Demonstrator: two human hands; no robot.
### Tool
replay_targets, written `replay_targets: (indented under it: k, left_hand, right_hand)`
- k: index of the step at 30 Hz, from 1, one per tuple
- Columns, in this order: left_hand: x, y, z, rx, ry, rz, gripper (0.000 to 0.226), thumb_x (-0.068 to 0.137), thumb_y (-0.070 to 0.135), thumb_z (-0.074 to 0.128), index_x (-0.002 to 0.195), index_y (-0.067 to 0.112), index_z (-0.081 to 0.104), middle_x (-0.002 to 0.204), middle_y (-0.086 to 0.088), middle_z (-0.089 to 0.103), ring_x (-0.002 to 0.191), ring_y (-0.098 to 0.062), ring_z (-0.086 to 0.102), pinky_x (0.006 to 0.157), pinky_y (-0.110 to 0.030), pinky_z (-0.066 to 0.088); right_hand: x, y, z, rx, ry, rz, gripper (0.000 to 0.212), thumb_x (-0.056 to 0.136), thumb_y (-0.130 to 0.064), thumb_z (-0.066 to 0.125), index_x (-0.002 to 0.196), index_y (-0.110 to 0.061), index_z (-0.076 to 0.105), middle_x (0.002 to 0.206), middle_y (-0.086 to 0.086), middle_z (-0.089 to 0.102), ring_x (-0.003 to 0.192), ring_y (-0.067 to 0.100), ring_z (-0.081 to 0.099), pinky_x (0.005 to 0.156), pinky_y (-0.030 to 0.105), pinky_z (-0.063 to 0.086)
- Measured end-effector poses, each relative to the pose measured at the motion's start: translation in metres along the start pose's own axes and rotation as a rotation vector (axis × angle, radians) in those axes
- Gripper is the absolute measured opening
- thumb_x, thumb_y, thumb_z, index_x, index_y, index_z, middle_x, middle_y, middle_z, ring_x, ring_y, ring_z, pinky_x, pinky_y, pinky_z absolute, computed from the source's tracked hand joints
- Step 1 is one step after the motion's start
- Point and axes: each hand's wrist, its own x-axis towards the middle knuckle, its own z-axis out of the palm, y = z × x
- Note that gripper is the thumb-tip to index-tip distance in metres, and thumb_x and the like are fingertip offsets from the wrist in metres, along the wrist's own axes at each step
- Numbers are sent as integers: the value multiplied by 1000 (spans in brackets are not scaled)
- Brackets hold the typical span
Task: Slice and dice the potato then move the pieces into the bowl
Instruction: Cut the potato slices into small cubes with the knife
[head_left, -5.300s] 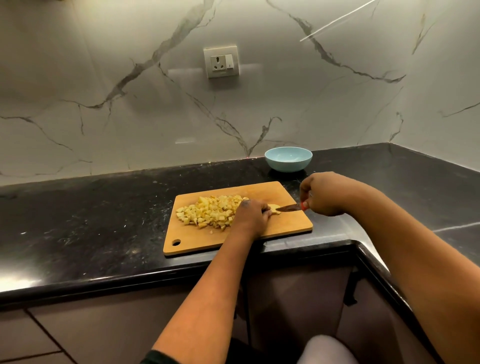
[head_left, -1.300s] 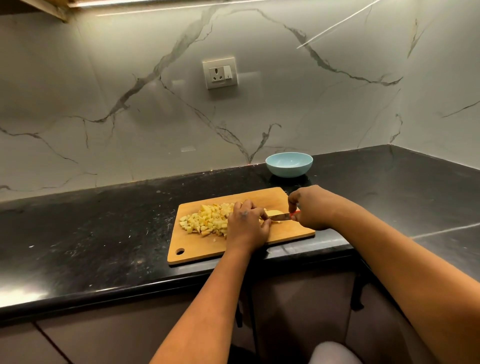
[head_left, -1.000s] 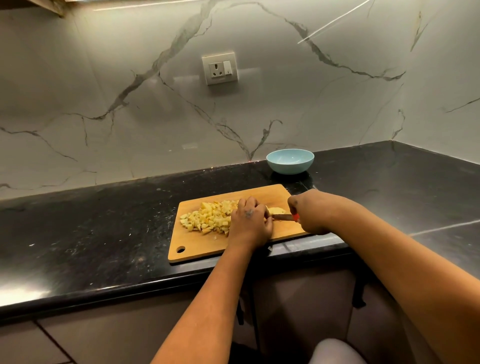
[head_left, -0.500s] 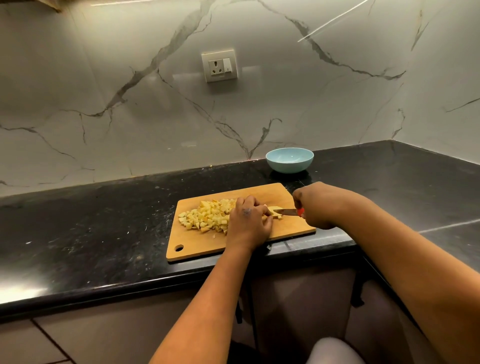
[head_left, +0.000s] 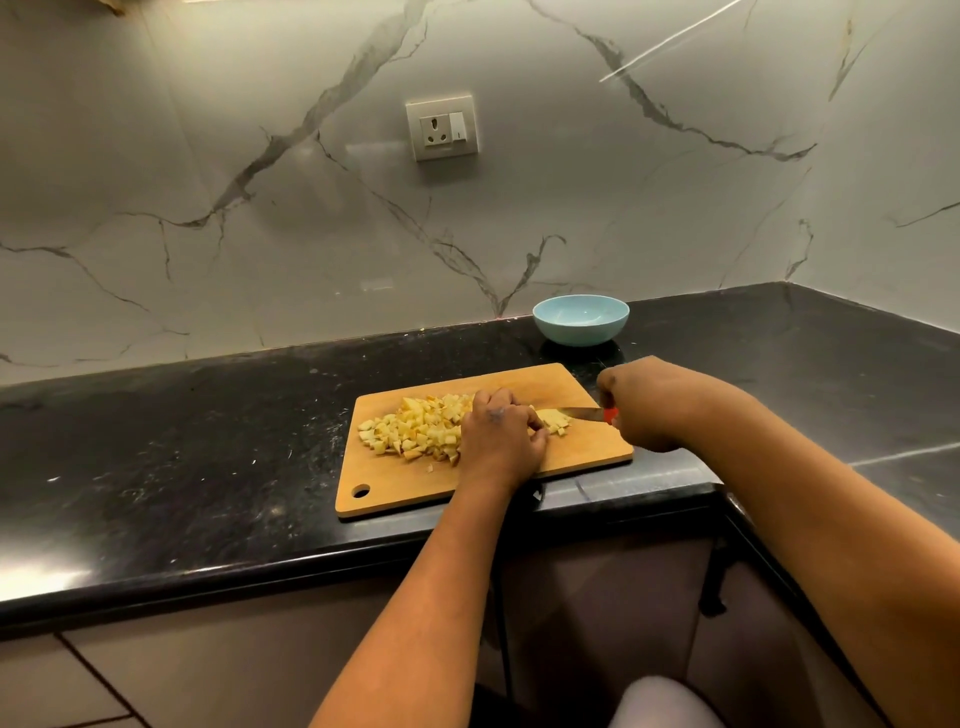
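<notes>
arms: both forearms bare, no sleeves showing
left hand (head_left: 501, 439): small dark mark on its back
right hand (head_left: 647, 405): no rings or watch visible
knee: pale fabric, below the left hand

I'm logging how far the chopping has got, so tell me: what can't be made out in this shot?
- Uncut potato left: the left hand covers it in the head view; only small bits show beside the knife.
- Knife handle: the right hand wraps it; only a red sliver shows.
- Bowl: looks empty, but its near wall hides part of the bottom.
- Pile of cubes: too small to count.
</notes>
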Motion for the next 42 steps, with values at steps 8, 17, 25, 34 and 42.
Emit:
replay_targets:
  k: [8, 17, 25, 34, 42]
  left_hand:
    - [7, 11, 3, 15, -46, -11, 26, 92, 39, 62, 110, 21, 71, 119, 0, 55, 116, -21, 41, 94, -38, 42]
    - [6, 2, 6, 35, -59, -22, 28, 94, 37, 55, 113, 21, 65, 124, -2, 51, 119, -23, 39, 97, -40, 41]
    - [4, 1, 5, 1, -40, -34, 27, 93, 35, 56, 113, 20, 66, 123, -2, 52, 118, -22, 39, 96, -38, 40]
    - [3, 3, 4, 33, -22, -35, 29, 93, 36, 54, 114, 19, 66, 123, -3, 53, 118, -22, 39, 94, -37, 38]
    - [0, 2, 6, -9, 24, -69, 26, 92, 31, 55, 111, 17, 66, 119, -1, 53, 115, -21, 39, 95, -35, 40]
  right_hand:
    - [2, 1, 2, 12, -3, -3, 46, 91, -6, 61, 135, -14, 49, 120, 8, 57, 99, 17, 52, 92, 29, 47]
    - [3, -6, 6, 25, -2, -22, 44, 91, -7, 60, 134, -13, 49, 120, 8, 58, 98, 18, 53, 92, 29, 49]
    - [-1, -12, 4, 30, -36, -30, 45, 91, -6, 60, 134, -12, 50, 124, 10, 57, 109, 22, 54, 97, 30, 48]
    - [-2, -26, 9, -13, -98, -33, 52, 88, -3, 63, 137, -11, 46, 130, 12, 52, 114, 25, 54, 99, 32, 47]
    - [-10, -2, -6, 1, -146, -14, 36, 94, -12, 57, 130, -12, 53, 107, 6, 60, 90, 16, 57, 79, 25, 51]
